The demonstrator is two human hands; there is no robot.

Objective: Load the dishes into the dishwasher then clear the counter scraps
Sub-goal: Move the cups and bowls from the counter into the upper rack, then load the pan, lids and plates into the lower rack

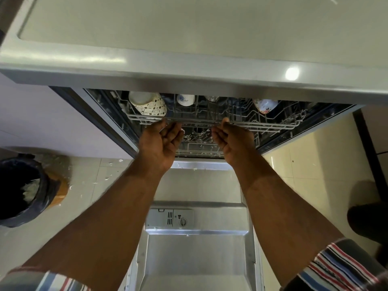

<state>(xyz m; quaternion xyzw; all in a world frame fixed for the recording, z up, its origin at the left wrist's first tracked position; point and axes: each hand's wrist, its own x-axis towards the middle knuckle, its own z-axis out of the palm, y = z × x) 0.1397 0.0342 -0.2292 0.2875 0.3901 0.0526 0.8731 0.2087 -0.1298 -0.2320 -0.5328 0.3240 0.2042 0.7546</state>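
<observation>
The dishwasher stands open under the counter, its steel door [197,255] lowered flat toward me. The upper wire rack [273,128] sticks out a little and carries a dotted mug [149,103], a small blue-marked cup [185,100] and a flowered cup [265,105], all tipped on their sides. My left hand [161,143] and my right hand [235,141] are side by side at the rack's front rail, thumbs touching the wire. Their fingers are loosely bent and hold nothing. The lower rack [199,149] shows dimly beneath, its contents unclear.
The grey countertop [189,28] overhangs the dishwasher. A bin with a black liner [19,190] stands on the tiled floor at the left, with white scraps [105,177] scattered near it. The detergent dispenser [170,219] sits in the door. A dark shape [367,221] lies at the right.
</observation>
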